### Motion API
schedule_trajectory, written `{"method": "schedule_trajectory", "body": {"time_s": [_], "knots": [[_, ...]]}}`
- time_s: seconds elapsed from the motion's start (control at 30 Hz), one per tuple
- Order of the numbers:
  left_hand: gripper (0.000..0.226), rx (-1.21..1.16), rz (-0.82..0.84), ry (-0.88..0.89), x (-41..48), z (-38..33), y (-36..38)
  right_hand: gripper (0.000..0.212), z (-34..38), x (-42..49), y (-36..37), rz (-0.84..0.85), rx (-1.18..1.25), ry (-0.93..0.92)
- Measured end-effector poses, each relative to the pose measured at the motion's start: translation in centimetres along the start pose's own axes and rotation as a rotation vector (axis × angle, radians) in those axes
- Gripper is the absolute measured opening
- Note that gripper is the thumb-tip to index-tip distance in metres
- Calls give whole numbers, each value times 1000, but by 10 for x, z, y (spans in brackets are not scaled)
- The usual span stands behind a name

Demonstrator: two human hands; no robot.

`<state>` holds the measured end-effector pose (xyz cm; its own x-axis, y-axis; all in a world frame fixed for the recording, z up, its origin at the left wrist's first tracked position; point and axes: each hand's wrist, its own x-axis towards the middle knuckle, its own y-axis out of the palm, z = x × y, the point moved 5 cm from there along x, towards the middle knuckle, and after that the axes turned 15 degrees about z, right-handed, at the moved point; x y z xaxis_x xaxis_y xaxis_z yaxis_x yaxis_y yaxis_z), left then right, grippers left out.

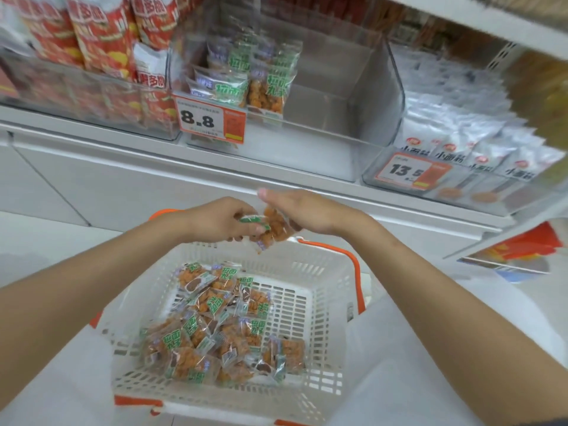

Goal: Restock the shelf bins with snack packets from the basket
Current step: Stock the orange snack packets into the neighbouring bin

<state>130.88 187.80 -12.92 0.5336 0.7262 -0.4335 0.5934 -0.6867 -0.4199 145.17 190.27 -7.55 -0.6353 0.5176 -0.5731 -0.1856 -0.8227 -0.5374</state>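
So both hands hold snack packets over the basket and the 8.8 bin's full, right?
No. The head view shows the 8.8 bin mostly empty, packets only at its left. The left hand and right hand do hold snack packets over the basket.

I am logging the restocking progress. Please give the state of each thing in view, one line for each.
Left hand: fingers grip the held packets.
Right hand: holds the same packets.
Basket: partly filled with loose packets.
Middle bin: stocked at its left side only.
Red-packet bin: looks full.
White-packet bin: looks full.
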Motion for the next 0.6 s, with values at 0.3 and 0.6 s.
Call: {"method": "schedule_trajectory", "body": {"time_s": [0.3,0.6], "knots": [[45,-219,-91,152,-19,-38,-10,58,22,-16,-36,-490,-157,-185],[31,-322,-151,171,-15,-49,-8,56,18,-14,-58,-593,-245,-197]]}}
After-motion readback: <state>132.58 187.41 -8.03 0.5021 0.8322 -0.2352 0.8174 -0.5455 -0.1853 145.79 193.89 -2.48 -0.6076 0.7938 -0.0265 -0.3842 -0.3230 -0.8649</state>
